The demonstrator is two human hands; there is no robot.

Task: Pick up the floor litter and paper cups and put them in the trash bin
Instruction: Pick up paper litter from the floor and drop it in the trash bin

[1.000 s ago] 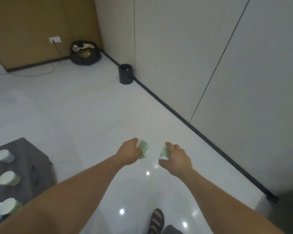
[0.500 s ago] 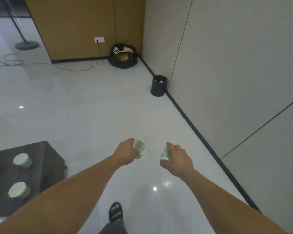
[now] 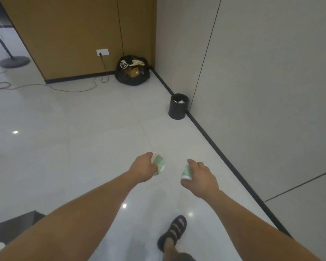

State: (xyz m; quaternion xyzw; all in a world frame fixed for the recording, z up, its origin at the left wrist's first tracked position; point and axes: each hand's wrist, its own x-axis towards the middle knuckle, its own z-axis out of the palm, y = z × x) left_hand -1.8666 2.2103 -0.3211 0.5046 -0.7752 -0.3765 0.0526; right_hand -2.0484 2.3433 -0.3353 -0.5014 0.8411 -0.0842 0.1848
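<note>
My left hand (image 3: 143, 168) grips a green and white paper cup (image 3: 159, 164), its fingers curled round it. In my right hand (image 3: 200, 178) I hold a second green paper cup (image 3: 186, 172) the same way. Both hands are stretched out in front of me above the white tiled floor. The small black trash bin (image 3: 177, 106) stands against the grey wall ahead and to the right, with some white litter showing inside it.
A full black rubbish bag (image 3: 132, 71) sits in the corner beyond the bin. A cable (image 3: 68, 89) trails over the floor from a wall socket (image 3: 102, 52). A lamp stand base (image 3: 14, 61) is far left. A dark low table corner (image 3: 13, 226) is at lower left. My sandalled foot (image 3: 174, 231) steps forward.
I have walked forward and turned left; the bin is nearer and further right in view. The low table with cups has slid almost out of view. Both hands still hold their cups.
</note>
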